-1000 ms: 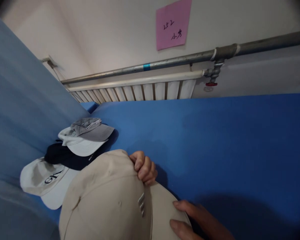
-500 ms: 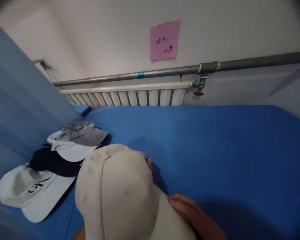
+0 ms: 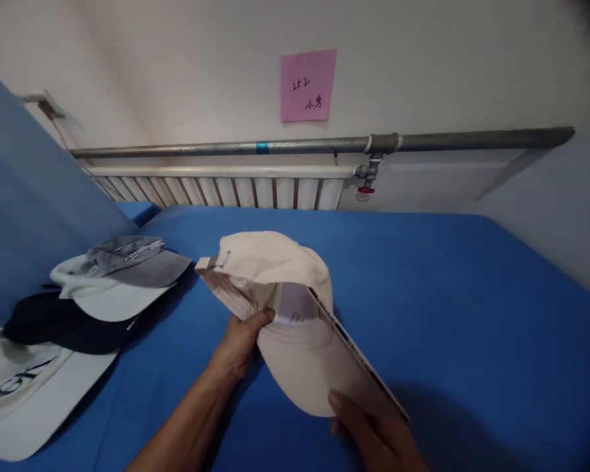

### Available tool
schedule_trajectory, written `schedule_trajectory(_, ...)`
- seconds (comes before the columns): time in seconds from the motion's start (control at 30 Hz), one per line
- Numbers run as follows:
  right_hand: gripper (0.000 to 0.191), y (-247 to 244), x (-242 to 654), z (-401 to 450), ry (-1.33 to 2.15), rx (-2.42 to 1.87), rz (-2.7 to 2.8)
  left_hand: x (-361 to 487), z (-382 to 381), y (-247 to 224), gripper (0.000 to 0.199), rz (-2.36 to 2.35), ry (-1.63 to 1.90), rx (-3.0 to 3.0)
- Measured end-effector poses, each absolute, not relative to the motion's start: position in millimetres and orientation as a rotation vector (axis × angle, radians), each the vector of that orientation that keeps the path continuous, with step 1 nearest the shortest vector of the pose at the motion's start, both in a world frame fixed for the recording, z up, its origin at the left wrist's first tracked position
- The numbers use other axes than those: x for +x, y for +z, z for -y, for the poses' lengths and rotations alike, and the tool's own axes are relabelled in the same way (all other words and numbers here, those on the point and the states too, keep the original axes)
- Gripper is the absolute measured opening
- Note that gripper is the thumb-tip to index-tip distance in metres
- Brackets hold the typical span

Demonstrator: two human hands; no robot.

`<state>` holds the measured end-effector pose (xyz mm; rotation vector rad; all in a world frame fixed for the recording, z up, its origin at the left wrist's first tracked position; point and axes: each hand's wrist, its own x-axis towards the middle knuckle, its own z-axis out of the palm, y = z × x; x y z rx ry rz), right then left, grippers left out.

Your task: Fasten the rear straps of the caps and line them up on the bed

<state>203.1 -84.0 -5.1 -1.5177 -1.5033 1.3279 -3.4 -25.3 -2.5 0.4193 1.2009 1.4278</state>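
Note:
A pale beige baseball cap (image 3: 275, 255) is held over the blue bed surface, its opening facing me and showing a lavender patch inside. My left hand (image 3: 240, 341) grips its near left rim, thumb tucked inside. My right hand (image 3: 368, 432) is closed at the lower right, thumb at the brim's edge. There a flat pale panel (image 3: 358, 373) with a straight, dark-marked edge slants down from the opening; I cannot tell whether it belongs to the brim. The right fingers are mostly hidden beneath. The cap's strap sticks out at the left.
On the left lie a grey cap (image 3: 137, 259), a white cap (image 3: 103, 295), a dark navy cap (image 3: 69, 324) and a white lettered cap (image 3: 29, 387), overlapping. A blue curtain (image 3: 24, 183) hangs beside them. Behind the bed (image 3: 423, 295) are a radiator (image 3: 216, 183) and a pipe (image 3: 187, 149).
The cap has tipped over, from its crown top facing me to its open inside showing. It has moved away from me, and my left hand has come into view on its rim.

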Motion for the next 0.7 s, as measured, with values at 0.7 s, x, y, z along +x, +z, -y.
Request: schedule_trajectory(0.7, 0.053, 6.5, 198.2, 76.3, 1.512, -1.539, 1.319, -2.2, 24.6, 2.0, 0.016, -1.357, 1.412, 0.370)
